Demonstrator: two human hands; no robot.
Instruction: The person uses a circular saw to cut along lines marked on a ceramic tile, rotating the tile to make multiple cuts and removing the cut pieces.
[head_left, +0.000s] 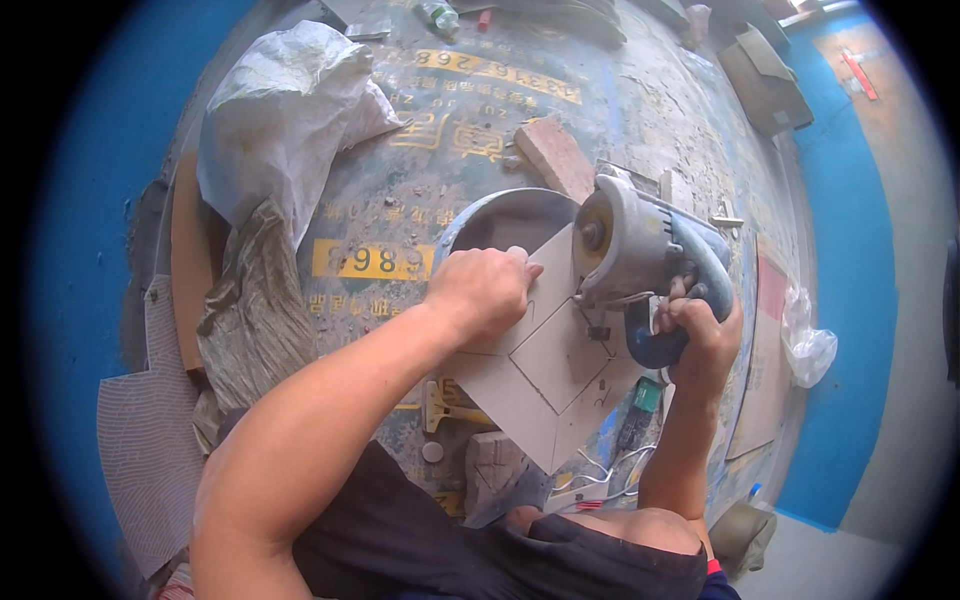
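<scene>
Two hands are occupied: the upper-left edge of a marked tile is clamped in the left hand, and the blue handle of a power saw is gripped by the right hand. The round bucket is partly overlapped by the tile. For a true cut, the drawn lines should be followed gently, with the tile steadied and left fingers kept clear of the disc.

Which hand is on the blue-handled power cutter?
The right hand: it grips the power cutter by its blue handle. The left hand is at the pale tile's upper-left edge instead.
</scene>
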